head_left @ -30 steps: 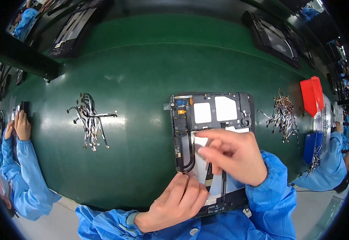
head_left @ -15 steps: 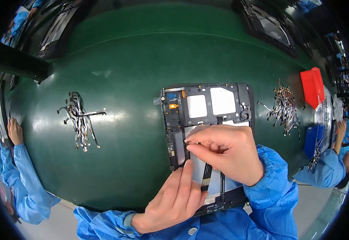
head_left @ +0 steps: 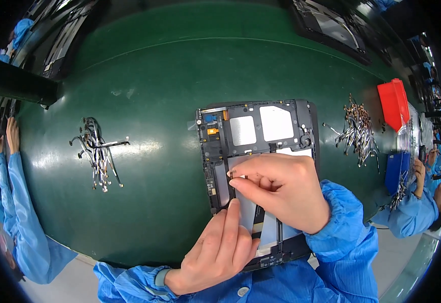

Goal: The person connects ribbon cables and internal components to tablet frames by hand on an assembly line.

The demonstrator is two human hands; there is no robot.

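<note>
A flat, open electronic device (head_left: 263,107), like a tablet with its inside bared, lies in front of me with black frame parts and pale silver panels. Over its left half, my right hand (head_left: 281,189) is closed in a pinch between thumb and forefinger on a thin black cable (head_left: 232,191). Only a short, dark stretch of this cable shows; the rest cannot be made out. My left hand (head_left: 218,245) rests lower on the device with fingers stretched out, its forefinger tip touching the strip just below the pinch.
On the green table (head_left: 154,81), a small pile of cables (head_left: 98,156) lies left and a bigger cable pile (head_left: 359,131) right. A red bin (head_left: 393,105) and a blue bin (head_left: 396,170) stand at the right edge. Other people in blue sleeves (head_left: 28,212) work at both sides.
The whole view has shifted slightly, so the device and piles sit a little differently in it. Both hands keep nearly the same places on the device, with the pinch still held.
</note>
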